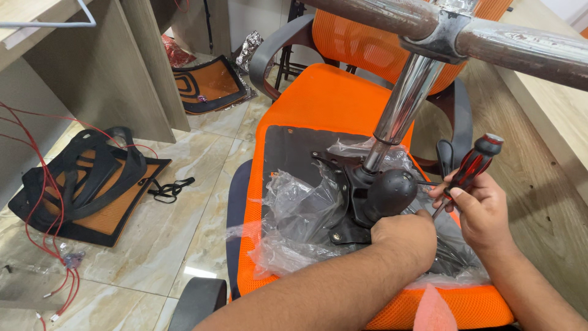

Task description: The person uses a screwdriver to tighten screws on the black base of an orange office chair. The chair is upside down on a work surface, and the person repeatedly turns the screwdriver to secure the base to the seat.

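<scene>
Step in hand: fastening the black tilt mechanism to the underside of the orange seat, which lies upside down with its black base panel up.

The mechanism sits at the panel's centre, on crumpled plastic wrap; the chrome gas column rises from it.

The left hand rests against the mechanism's near side; its grip is hidden.

The right hand, right of the mechanism, has its grip closed on a red-and-black screwdriver.

Next move, as judged: seat the tip squarely in a mounting screw.

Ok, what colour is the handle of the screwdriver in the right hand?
Red and black, with a grey end cap: the screwdriver in the right hand, head view.
</scene>
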